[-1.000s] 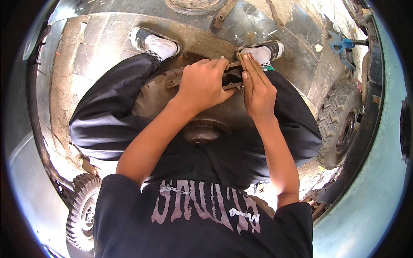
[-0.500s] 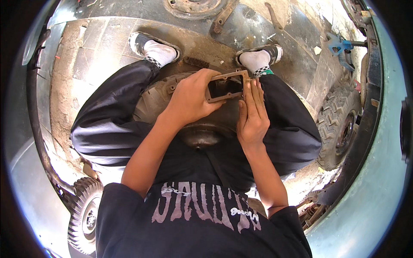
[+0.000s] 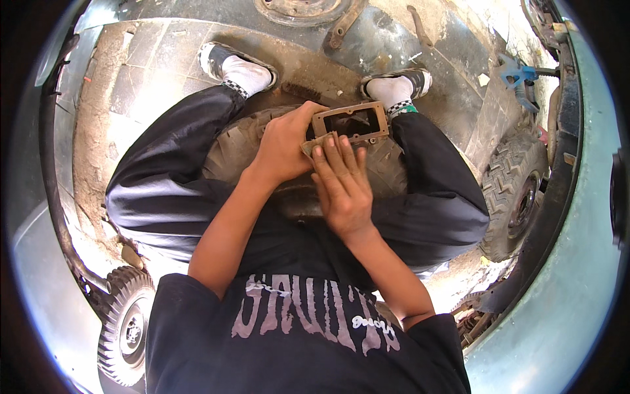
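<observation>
My left hand (image 3: 283, 143) grips the left end of a rusty brown rectangular frame (image 3: 352, 122) with a dark open middle, held over my lap. My right hand (image 3: 341, 185) lies flat with its fingers straight, pressing a small tan sheet (image 3: 310, 145) against the frame's near edge. Under both hands sits a worn black tyre (image 3: 230, 148), between my knees. My feet in checkered shoes rest on the dirty floor beyond it.
A small knobbly wheel (image 3: 125, 328) stands at the lower left and a larger one (image 3: 515, 194) at the right. A blue tool (image 3: 515, 72) lies at the upper right. A rusty round disc (image 3: 302, 8) is at the top edge, and a teal vehicle body (image 3: 564, 295) curves along the right.
Both hands have drawn back toward my body. The frame has turned so its open middle faces up, and my right hand has slid down along its near edge.
</observation>
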Demonstrator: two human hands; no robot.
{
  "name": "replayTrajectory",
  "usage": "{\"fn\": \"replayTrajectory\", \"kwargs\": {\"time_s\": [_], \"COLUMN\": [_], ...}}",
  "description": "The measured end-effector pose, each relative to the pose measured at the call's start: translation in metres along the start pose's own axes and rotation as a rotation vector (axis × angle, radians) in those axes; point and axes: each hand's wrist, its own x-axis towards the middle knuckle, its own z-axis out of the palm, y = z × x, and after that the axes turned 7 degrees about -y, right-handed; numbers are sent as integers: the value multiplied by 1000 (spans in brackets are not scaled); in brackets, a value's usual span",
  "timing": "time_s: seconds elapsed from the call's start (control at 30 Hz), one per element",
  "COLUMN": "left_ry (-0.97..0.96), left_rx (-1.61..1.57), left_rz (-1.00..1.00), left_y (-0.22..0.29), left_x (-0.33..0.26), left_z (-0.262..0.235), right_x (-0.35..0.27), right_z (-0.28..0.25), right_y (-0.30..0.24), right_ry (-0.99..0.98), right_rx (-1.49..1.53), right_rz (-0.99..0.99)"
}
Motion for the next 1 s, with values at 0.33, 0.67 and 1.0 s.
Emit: {"fn": "replayTrajectory", "kwargs": {"time_s": [0.33,0.67,1.0], "left_ry": [85,48,78], "left_rx": [68,41,79], "left_rz": [54,129,99], "left_y": [-4,-2,-3], "left_x": [0,2,-4], "left_z": [7,1,6], "right_x": [7,3,13], "right_z": [11,6,5], "right_y": [-10,1,7], "right_ry": [43,14,47], "right_rx": [-44,-68,-53], "right_rz": [63,-28,-44]}}
